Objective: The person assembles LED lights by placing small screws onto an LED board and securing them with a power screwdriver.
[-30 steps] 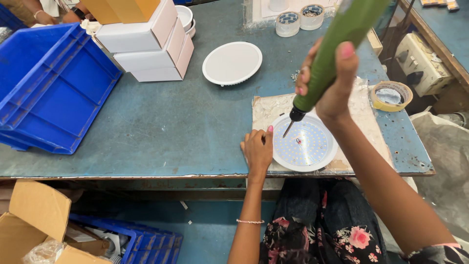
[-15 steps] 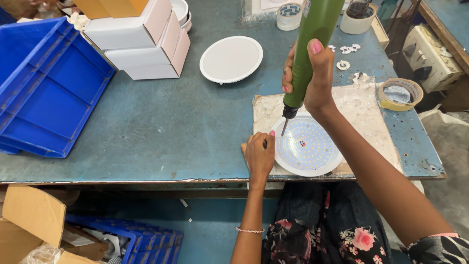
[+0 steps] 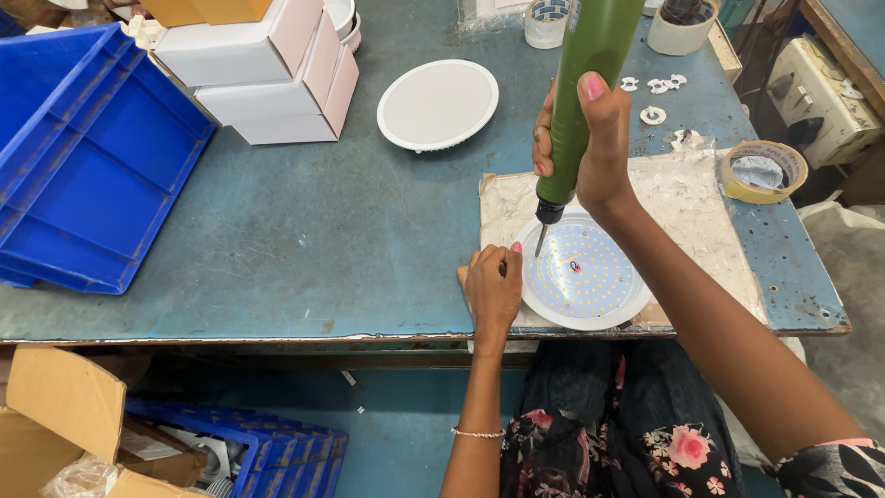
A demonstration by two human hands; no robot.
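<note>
On blue workbench (image 3: 277,231), right hand (image 3: 590,138) grips green screwdriver (image 3: 585,83); left hand (image 3: 491,290) pinches round light panel (image 3: 581,277).

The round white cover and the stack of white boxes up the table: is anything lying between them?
No. In the head view only bare blue tabletop shows between the round white cover and the white boxes.
</note>
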